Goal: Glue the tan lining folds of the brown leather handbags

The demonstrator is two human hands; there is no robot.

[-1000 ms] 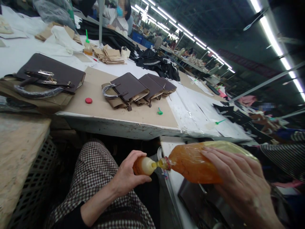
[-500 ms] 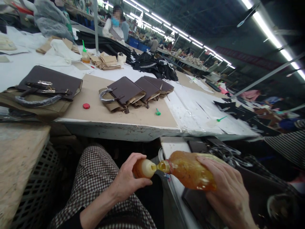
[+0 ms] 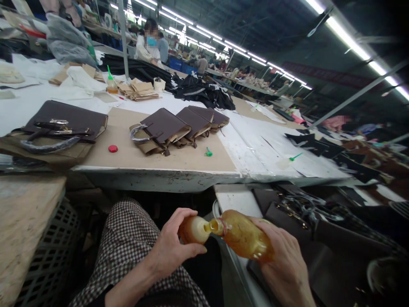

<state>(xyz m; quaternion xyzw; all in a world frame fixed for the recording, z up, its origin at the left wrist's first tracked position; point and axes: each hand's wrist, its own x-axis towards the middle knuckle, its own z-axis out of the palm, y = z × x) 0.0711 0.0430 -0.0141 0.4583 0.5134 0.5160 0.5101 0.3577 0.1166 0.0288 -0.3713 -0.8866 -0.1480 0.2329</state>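
My left hand [image 3: 175,245] is wrapped round a small squeeze bottle [image 3: 195,230] with amber liquid in it and its mouth uncapped. In my right hand [image 3: 284,260] is a larger clear plastic bottle [image 3: 244,234], tilted on its side and partly full of amber liquid. Its mouth meets the mouth of the small bottle above my lap. On the table lie a red bottle cap [image 3: 113,148] and a green nozzle cap [image 3: 208,152].
Several dark brown handbags [image 3: 166,125] stand on brown card on the table [image 3: 166,177]; another handbag [image 3: 64,123] lies left. A plastic basket [image 3: 51,251] is at my left, more bags [image 3: 287,209] at my right. A person [image 3: 148,47] works across the table.
The large bottle and my right hand have shifted left, its mouth now closer against the small bottle's mouth. My left hand has barely moved. The view has tipped slightly.
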